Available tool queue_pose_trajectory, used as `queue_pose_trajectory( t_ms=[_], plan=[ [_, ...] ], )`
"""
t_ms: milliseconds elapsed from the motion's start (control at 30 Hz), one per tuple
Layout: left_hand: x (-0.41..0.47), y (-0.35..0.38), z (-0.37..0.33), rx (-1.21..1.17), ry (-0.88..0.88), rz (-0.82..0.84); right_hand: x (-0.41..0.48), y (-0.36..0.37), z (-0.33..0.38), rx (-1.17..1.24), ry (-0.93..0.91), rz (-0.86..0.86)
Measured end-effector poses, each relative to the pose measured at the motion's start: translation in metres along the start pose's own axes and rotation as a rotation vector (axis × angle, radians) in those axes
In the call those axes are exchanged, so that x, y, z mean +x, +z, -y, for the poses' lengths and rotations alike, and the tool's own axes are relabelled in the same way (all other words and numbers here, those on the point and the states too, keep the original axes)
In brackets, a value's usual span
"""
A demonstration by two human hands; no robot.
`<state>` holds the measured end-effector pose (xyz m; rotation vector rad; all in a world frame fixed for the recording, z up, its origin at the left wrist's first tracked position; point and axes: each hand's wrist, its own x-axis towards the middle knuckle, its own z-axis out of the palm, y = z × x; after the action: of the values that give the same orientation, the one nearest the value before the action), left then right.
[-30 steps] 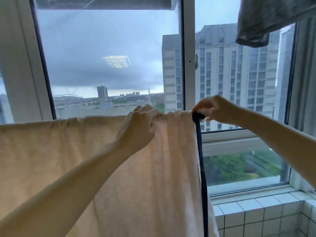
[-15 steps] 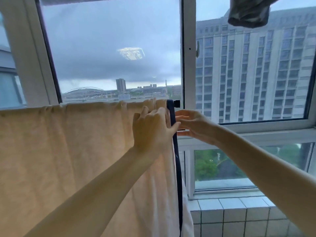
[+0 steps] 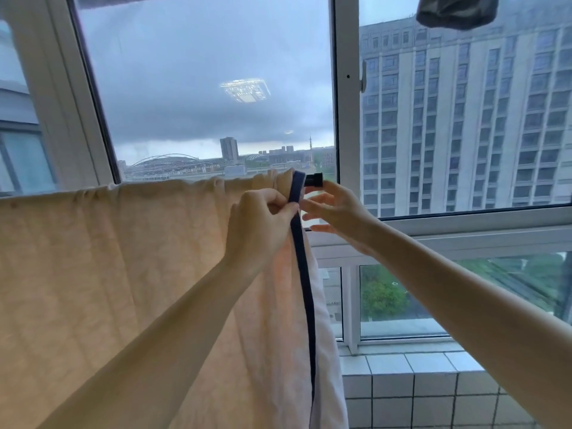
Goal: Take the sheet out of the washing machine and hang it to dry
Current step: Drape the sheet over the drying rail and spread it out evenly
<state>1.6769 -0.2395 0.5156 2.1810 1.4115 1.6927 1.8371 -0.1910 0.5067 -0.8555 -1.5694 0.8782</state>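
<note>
The left hand (image 3: 260, 224) is pinching the sheet (image 3: 108, 258) just below its top fold, fingers curled round the cloth beside the dark trim (image 3: 305, 283) that is running down the sheet's right edge. The right hand (image 3: 339, 213) is hovering just to the right with fingers spread and loose, gripping nothing. Its fingertips are reaching toward the trim, and its thumb is rising near the black rod end (image 3: 314, 180); whether either is touching cannot be told.

The sheet is already hanging over the rod, spreading leftward across the view and falling out of frame at the bottom. Its trimmed edge is sitting right beside the rod end, with folds bunching at the top there. Behind it, a window frame (image 3: 345, 119) is standing above a tiled ledge (image 3: 411, 385), and a grey garment (image 3: 455, 10) is hanging at the upper right.

The hanging looks nearly finished, with only the edge being straightened. The risk lies in how little rod is showing beyond the trim: a tug to the right could be pulling the edge off the end, and wet cloth is heavy enough to be dragging more after it. Leaving the folds bunched would likely be slowing the drying there.
</note>
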Motion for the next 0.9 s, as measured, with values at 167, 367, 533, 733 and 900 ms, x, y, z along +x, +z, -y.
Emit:
queue_pose_trajectory(
  t_ms=[167,367,533,733,900],
  plan=[
    [0.011,-0.013,0.0,-0.37,-0.237,0.013,0.005,0.001,0.001,0.028,-0.014,-0.061],
    [0.022,-0.016,0.0,-0.445,-0.297,0.05,0.008,0.001,0.002,0.2,0.071,0.124],
    [0.022,-0.02,0.002,-0.212,-0.08,0.053,0.013,-0.007,0.001,0.24,0.04,0.079],
    [0.041,-0.024,-0.008,0.199,0.11,-0.169,0.023,-0.008,0.014,0.099,-0.058,-0.156],
    [0.051,-0.027,-0.012,0.47,0.24,-0.21,0.027,-0.005,0.019,0.035,-0.148,-0.33]
  ],
)
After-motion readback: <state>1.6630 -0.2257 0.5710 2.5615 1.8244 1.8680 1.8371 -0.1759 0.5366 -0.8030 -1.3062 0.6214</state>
